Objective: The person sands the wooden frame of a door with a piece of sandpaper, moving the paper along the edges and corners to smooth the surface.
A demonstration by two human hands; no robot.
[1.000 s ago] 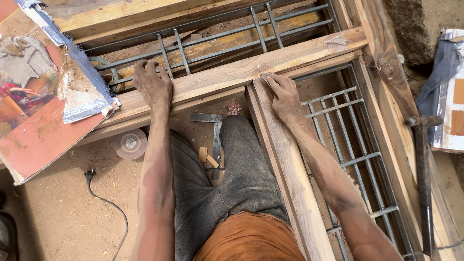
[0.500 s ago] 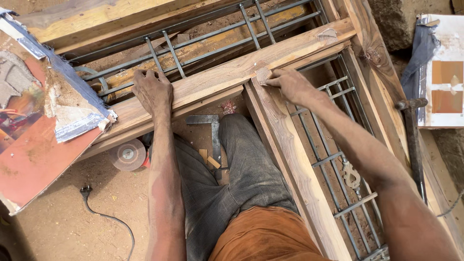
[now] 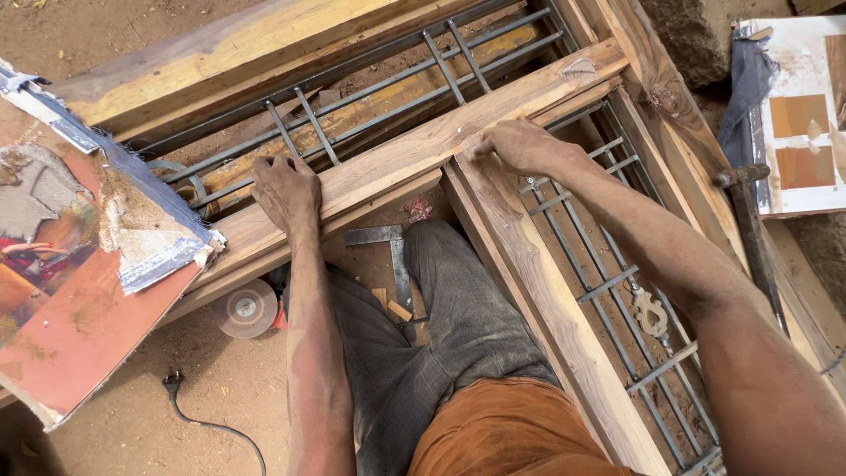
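Splinters are the likely trouble — right hand (image 3: 520, 148) presses fingers together, rubbing a small pad at the wooden rail (image 3: 414, 159) joint, while left hand (image 3: 286, 189) lies spread, bracing that rough rail

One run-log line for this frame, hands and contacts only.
left hand: palm down on wooden crossbar | right hand: fingertips pressed at joint with upright rail | steel square: on ground, untouched

Open sandy floor (image 3: 115, 414) at lower left — only a cord (image 3: 207, 414) and grinding disc (image 3: 245, 308) there. Metal bars (image 3: 617, 282) block the right side; a steel square (image 3: 397, 256) crowds the centre gap.
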